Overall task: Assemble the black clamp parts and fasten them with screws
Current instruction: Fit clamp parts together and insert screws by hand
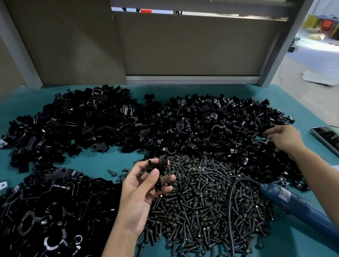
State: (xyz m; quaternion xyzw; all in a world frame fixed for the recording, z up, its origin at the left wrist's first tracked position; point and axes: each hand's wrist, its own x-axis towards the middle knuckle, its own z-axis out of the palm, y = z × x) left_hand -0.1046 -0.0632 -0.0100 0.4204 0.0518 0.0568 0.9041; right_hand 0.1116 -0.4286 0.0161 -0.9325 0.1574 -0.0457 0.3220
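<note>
While left hand (139,190) grips clamp part (157,171), blue tool (305,210) label (285,195) unreadable.

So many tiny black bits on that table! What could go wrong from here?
The clamp part is held loosely by the left hand above the screw pile; it might slip into it. The cable of the blue screwdriver lies across that pile, so lifting the tool could scatter screws. The right hand, reaching into the clamp pile, could knock pieces toward the phone.
</note>
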